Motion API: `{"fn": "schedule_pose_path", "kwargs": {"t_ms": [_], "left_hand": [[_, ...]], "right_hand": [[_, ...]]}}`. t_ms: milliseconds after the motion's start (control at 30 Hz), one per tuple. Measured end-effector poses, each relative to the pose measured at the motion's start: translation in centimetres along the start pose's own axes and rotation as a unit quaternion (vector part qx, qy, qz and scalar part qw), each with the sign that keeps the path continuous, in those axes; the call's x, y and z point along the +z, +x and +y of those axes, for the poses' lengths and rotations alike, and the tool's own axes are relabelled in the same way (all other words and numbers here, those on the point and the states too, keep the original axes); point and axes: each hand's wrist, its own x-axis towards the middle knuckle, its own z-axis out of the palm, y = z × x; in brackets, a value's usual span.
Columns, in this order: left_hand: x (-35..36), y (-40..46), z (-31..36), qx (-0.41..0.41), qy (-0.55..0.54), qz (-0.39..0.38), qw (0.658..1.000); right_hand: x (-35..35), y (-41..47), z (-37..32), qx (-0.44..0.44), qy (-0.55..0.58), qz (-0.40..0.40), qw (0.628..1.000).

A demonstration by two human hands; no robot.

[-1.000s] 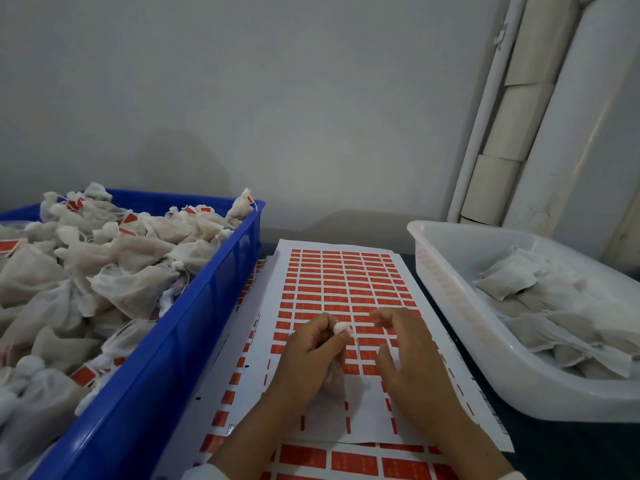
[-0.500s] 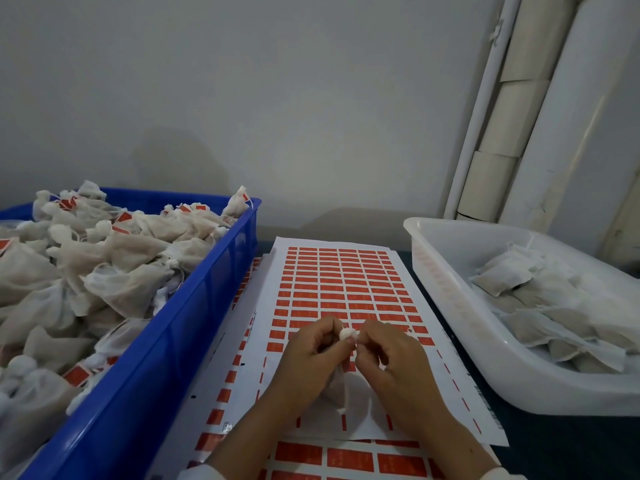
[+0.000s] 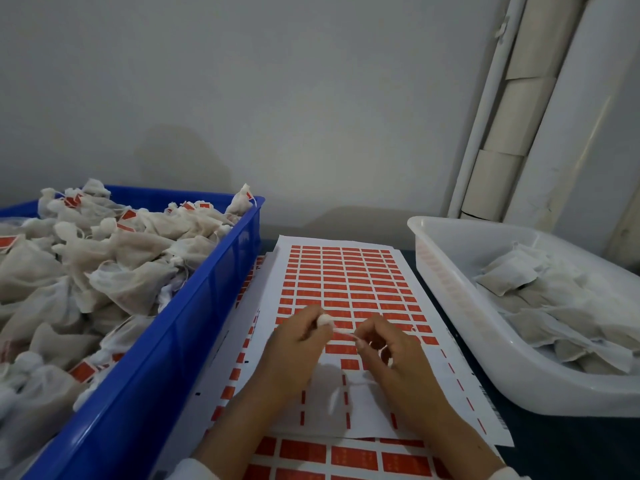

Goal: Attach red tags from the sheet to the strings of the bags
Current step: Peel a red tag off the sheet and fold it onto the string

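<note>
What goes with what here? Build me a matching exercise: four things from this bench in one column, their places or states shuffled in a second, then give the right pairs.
Things
1. blue crate
2. white tub
3. tag sheet
4. left hand

Places or states
A. lies flat between the two containers
B. at the right, holding flat bags without red tags
C. grips the gathered top of a bag
D. at the left, heaped with tied bags, some showing red tags

Pairs: 1-D, 2-B, 3-A, 4-C
</note>
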Motion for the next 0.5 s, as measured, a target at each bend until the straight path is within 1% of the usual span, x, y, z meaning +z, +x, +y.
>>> {"fn": "schedule_pose_path", "kwargs": {"t_ms": [33, 133, 200, 267, 367, 500], "left_hand": [[-0.5, 0.1, -0.1, -0.011, -0.006, 0.011, 1.000], [-2.1, 0.7, -0.4, -0.062, -0.015, 0.011, 0.998], [-2.9, 1.0, -0.8, -0.100, 0.034, 0.029, 0.994], [-3.5, 1.4, -1.2, -0.128, 0.097, 0.070, 0.984], [-3.6, 1.8, -1.9, -0.141, 0.112, 0.106, 0.978], [-3.2, 1.8, -2.4, -0.148, 0.124, 0.085, 0.977]], "right_hand": [[0.0, 0.0, 0.2, 0.014, -0.003, -0.003, 1.000], [0.1, 0.1, 0.6, 0.049, -0.031, -0.017, 0.998], [0.2, 0.1, 0.7, 0.059, -0.060, -0.040, 0.996], [0.3, 0.0, 0.8, 0.066, -0.086, -0.063, 0.992], [0.8, -0.2, 0.8, 0.068, -0.128, -0.073, 0.987], [1.4, 0.0, 0.6, 0.042, -0.189, -0.042, 0.980]]}}
